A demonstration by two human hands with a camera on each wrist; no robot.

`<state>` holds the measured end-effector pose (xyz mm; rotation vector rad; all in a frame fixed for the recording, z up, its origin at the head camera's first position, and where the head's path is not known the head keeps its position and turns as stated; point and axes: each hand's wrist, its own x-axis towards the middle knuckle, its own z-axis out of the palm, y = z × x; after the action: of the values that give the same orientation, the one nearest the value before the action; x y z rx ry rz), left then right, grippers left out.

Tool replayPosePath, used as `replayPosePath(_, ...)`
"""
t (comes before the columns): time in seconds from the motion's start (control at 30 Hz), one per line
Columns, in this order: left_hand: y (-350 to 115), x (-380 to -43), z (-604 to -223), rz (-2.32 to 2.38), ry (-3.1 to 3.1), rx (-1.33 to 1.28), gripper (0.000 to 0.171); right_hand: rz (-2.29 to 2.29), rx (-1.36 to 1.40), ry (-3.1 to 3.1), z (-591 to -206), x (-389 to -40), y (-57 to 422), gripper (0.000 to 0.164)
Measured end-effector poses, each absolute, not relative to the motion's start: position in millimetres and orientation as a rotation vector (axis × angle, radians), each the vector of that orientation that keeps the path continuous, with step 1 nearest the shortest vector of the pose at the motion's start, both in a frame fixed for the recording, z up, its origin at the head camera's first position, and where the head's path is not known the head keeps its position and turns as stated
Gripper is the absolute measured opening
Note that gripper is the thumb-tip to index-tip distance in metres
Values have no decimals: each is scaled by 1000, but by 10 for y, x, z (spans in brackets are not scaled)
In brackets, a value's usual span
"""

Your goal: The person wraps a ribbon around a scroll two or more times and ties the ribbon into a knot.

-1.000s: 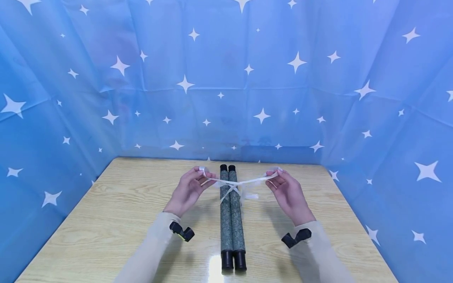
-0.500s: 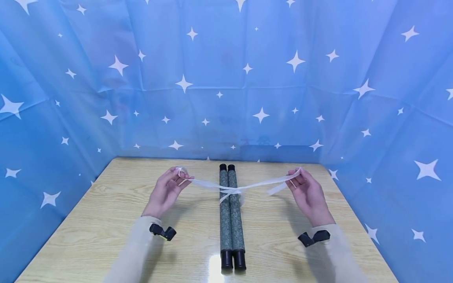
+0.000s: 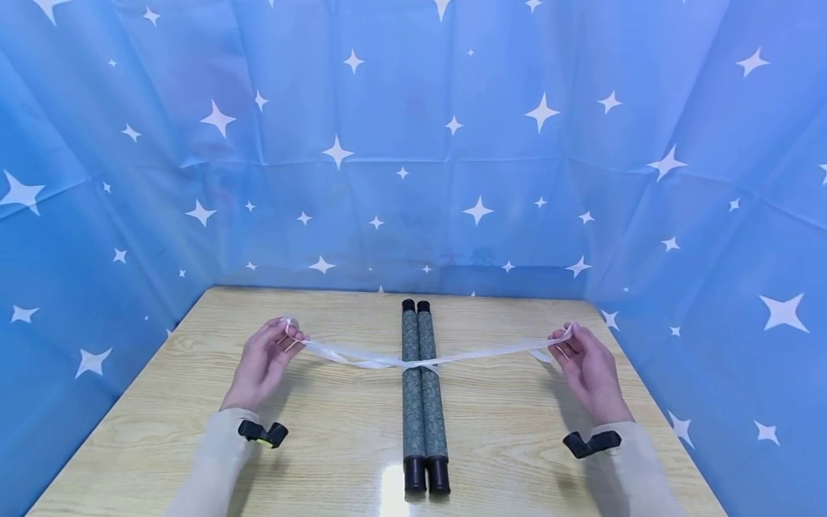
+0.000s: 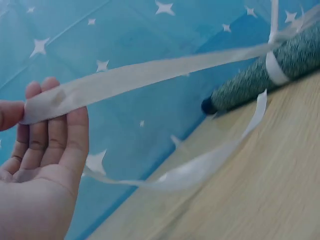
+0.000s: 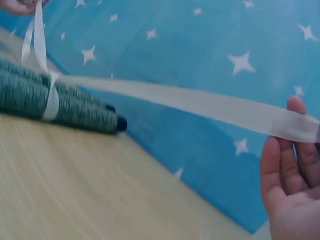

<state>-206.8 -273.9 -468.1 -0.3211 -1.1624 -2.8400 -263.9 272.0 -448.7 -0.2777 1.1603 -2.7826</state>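
Note:
Two green scroll rolls [image 3: 413, 413] with black end caps lie side by side on the table, pointing away from me. A white ribbon [image 3: 481, 353] goes round both rolls and crosses on top of them. To the left, my left hand [image 3: 263, 359] pinches one length of the ribbon between thumb and fingers; in the left wrist view a loose ribbon tail [image 4: 195, 172] hangs below it. On the other side my right hand [image 3: 589, 370] pinches the opposite length. Both lengths stretch out from the crossing, and a band of ribbon [image 5: 51, 102] hugs the rolls in the right wrist view.
The wooden table [image 3: 161, 416] extends on both sides of the rolls. A blue curtain [image 3: 413, 143] with white stars stands behind the table and along both sides. Each wrist carries a small black camera on a strap.
My hands have moved apart, the left one leftward and the right one rightward, drawing the ribbon lengths out. The ribbon's crossing has come down close onto the rolls, which have stayed in place.

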Motion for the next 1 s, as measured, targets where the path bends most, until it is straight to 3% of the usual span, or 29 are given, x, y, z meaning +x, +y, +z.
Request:
replayPosePath(0.2,-2900,-1975,-4756,-2818,-1228,-189,20,-2636,-124,1593,-4600,-2654,2830,20)
replayPosePath(0.57,-2986,-1892,-4888,-2696,-1508,245,11,-2270,162,2166,-4813,-2800,2879,29)
replayPosePath(0.77,-2978,-1866,-4920,-2599,-1619,476,15,-2123,275,2275,-4896,-2821,2867,29)
replayPosePath(1.0,-2976,-1799,-5004,-2648,-1598,552,13,-2089,337,2193,-4955,-2790,2931,25)
